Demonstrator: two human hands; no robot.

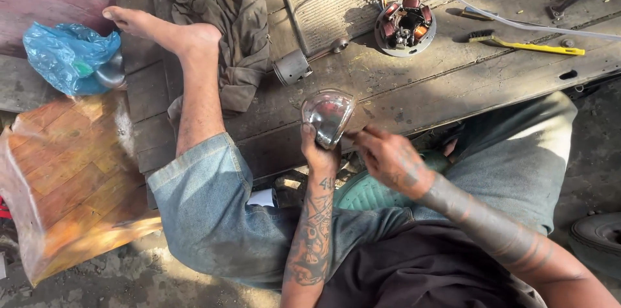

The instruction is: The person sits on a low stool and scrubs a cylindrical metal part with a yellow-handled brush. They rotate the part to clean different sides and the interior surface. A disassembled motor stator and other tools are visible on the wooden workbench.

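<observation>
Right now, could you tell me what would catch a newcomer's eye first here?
The shiny metal bowl at the centre, held up by the left hand while the right hand works at its edge. Behind it on the wooden boards lies a round coil ring; a blue bag sits far left.

piston (292,66) right of rag (233,30) | stator (405,26) left of brush (527,44)

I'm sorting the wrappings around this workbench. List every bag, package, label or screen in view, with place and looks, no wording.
Blue plastic bag: crumpled, far left on the wooden boards, beside the bare foot, partly wrapped round a dark rounded thing.
Clear orange-tinted plastic bag: large, lower left, lying beside the bent knee.
Small white slip: under the knee, too small to tell whether it is a label.
No screens or signs are in view.
</observation>
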